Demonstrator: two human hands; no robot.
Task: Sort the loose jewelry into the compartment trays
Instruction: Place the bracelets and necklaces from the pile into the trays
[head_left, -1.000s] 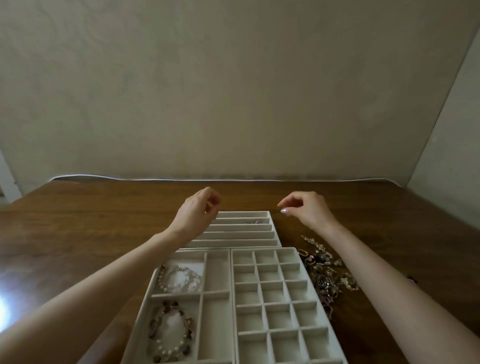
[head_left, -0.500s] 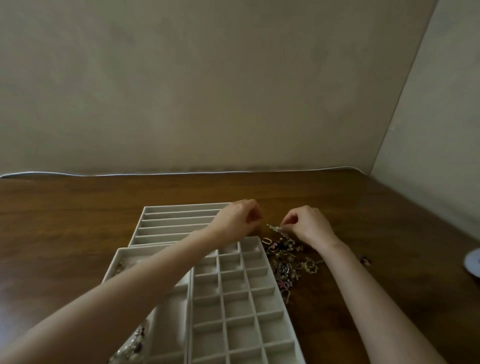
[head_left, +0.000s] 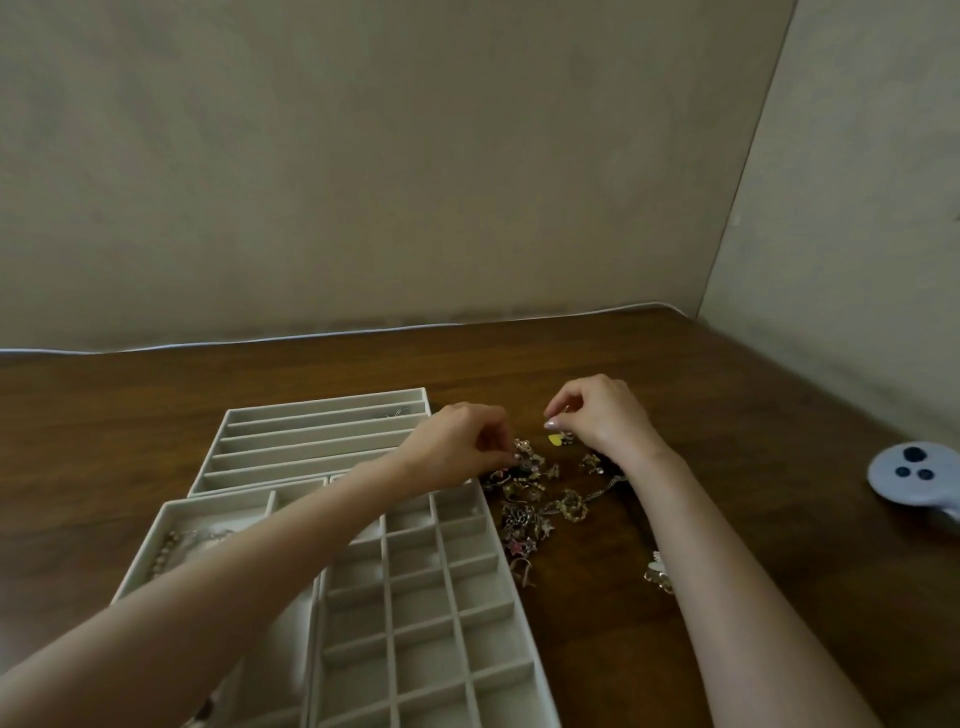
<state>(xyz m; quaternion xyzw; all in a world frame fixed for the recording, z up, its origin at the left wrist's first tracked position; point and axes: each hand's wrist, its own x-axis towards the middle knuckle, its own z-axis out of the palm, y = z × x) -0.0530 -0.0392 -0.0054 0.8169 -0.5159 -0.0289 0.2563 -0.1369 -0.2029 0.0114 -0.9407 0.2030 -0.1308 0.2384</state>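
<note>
The left hand (head_left: 457, 447) has a narrow grip, thumb and curled fingers nipped on a pink-and-gold charm (head_left: 521, 448) at the far edge of the jewelry pile (head_left: 530, 506). The right hand (head_left: 602, 415) hangs just beside it with its grip equally tight, fingertips pinched on a small dark piece (head_left: 567, 435) that has a yellow bit (head_left: 555, 440) next to it. Whether the two pieces are linked is too small to tell. The pile lies on the counter (head_left: 753, 441) against the right rim of the grid tray (head_left: 511, 577), whose visible cells look empty. A slotted tray (head_left: 322, 415) sits beyond it, and a tray with larger compartments (head_left: 156, 525) to the left holds a beaded bracelet (head_left: 176, 540). The step in hand looks like teasing single pieces free of the tangle. To do it well, lift slowly and straight up, keeping one hand low to steady the heap so chains do not drag along. If a piece catches, work it loose rather than tugging. Each should then go alone into a near grid cell, with the left forearm, now lying across the trays, kept clear of the dividers. One stray piece (head_left: 658, 571) sits by the right forearm, easy to brush off, and a pale controller (head_left: 911, 475) rests well apart at the right.
</note>
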